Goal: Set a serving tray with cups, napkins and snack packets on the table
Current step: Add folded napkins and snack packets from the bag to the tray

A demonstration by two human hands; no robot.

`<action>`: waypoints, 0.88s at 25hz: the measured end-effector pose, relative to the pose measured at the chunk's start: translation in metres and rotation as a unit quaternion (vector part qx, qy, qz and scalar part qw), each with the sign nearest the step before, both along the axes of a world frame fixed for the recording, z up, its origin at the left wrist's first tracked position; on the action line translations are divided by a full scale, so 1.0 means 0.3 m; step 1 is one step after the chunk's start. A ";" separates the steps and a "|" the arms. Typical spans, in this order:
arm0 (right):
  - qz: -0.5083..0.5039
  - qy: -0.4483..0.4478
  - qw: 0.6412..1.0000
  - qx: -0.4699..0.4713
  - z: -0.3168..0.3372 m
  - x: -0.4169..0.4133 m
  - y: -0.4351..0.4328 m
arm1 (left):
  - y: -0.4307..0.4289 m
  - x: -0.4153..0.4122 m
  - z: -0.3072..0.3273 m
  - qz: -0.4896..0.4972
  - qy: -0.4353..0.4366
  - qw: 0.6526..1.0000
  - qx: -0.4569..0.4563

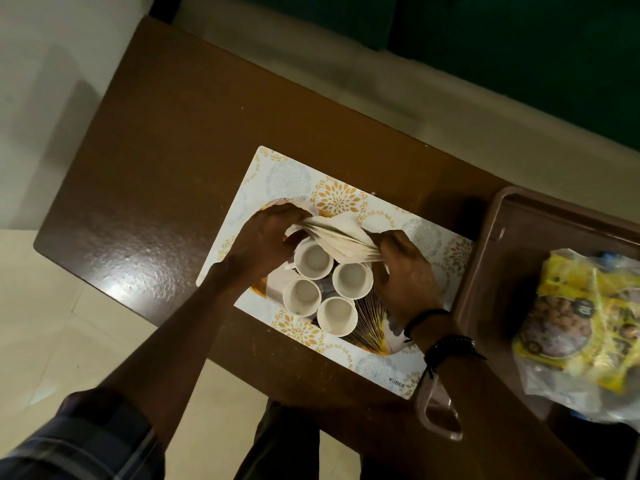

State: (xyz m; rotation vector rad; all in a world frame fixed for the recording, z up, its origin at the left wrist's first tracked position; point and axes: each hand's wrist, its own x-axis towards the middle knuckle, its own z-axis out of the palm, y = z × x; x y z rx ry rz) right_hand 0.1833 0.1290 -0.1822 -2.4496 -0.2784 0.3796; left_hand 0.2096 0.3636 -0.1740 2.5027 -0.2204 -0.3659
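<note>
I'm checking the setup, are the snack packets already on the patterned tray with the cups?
No, the snack packets lie in the brown bin to the right, apart from the patterned tray holding the four cups.

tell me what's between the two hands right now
In the head view, a stack of napkins stretches between the left hand and right hand, gripped by both, just above the four white cups.

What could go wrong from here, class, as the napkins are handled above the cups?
1. Both hands, left and right, work the napkins directly over four upright cups; a knock might topple one.
2. A loose napkin could drop into an open cup.
3. The snack packets lie in a brown tray apart from the cups, so they may be forgotten.
</note>
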 end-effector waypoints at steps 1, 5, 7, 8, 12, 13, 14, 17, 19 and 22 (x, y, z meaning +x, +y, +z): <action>-0.004 0.000 1.000 -0.007 -0.004 -0.001 -0.004 | -0.001 0.000 -0.002 0.004 -0.002 1.000 0.005; -0.024 -0.006 1.000 -0.006 -0.021 -0.008 -0.018 | -0.004 -0.001 -0.007 0.035 0.007 0.999 0.013; -0.021 -0.001 1.000 0.000 -0.029 -0.009 -0.018 | -0.007 -0.002 -0.007 0.035 0.015 0.999 0.007; -0.018 0.006 1.000 0.002 -0.034 -0.008 -0.018 | -0.009 -0.003 -0.007 0.030 0.015 0.999 0.005; -0.022 0.032 0.999 0.011 -0.043 -0.002 -0.017 | -0.018 -0.007 -0.011 0.027 0.024 0.999 -0.006; -0.023 0.037 0.999 0.010 -0.041 0.001 -0.016 | -0.020 -0.009 -0.013 0.027 0.022 0.999 -0.009; -0.026 0.039 0.999 0.012 -0.038 0.003 -0.014 | -0.021 -0.010 -0.015 0.029 0.019 0.999 -0.011; -0.032 0.035 0.999 0.024 -0.027 0.003 0.001 | -0.023 -0.012 -0.021 0.047 0.032 0.998 -0.014; -0.030 0.039 0.999 0.017 -0.021 0.002 0.014 | -0.022 -0.019 -0.024 0.047 0.040 0.998 -0.013; -0.033 0.040 0.999 0.009 -0.017 0.001 0.022 | -0.016 -0.030 -0.030 0.043 0.047 0.998 -0.009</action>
